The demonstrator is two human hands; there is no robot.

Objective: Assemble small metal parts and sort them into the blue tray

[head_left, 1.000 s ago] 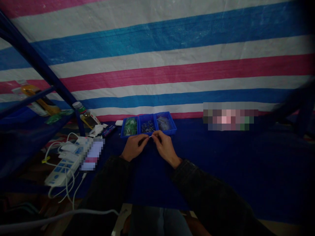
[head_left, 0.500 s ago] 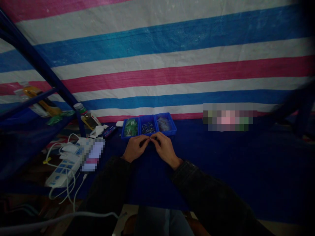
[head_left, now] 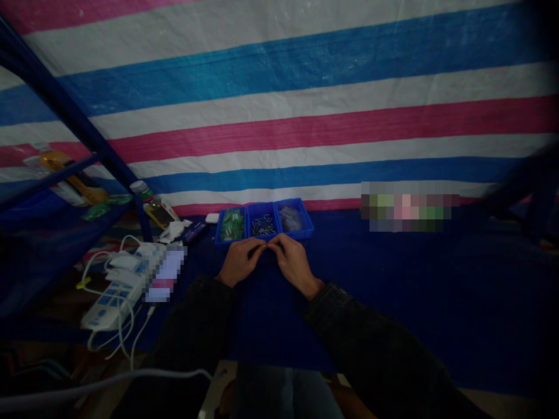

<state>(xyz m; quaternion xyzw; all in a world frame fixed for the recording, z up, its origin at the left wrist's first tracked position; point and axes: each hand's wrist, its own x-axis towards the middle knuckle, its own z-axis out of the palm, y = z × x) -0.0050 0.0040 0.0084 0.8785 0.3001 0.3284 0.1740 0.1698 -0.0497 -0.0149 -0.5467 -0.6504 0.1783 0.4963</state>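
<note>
Just in front of a row of three blue trays (head_left: 261, 209), the left hand (head_left: 239, 260) and the right hand (head_left: 292, 262) met at their fingertips. Each grip was closed, thumb pinched to forefinger; whether a small piece was held between them could not be told. Beyond the fingers, the small metal pieces (head_left: 264, 224) lay loose in the middle tray, too many and too tangled to count. The left tray (head_left: 223, 242) held green plastic (head_left: 232, 225) with pale bits in it, and the right tray (head_left: 304, 234) held clear plastic (head_left: 291, 219). All three stood on one dark blue surface (head_left: 393, 302).

Beside the left tray sat one white case (head_left: 212, 218), then one dark packet (head_left: 193, 232), its lettering too small to read, and one crumpled white tissue (head_left: 175, 230). Just behind the tissue was one white-capped bottle (head_left: 157, 210), its label unreadable. Nearer the person lay one white power strip (head_left: 102, 314) under a tangle of white cables, and next to it one phone (head_left: 165, 276), its screen masked by coarse blocks. Farther left, at least two bottles (head_left: 89, 192) rested on a shelf. Well to the right, more blocks masked another item (head_left: 406, 208). Behind everything hung one sheet (head_left: 279, 75) striped pink, blue and white.
</note>
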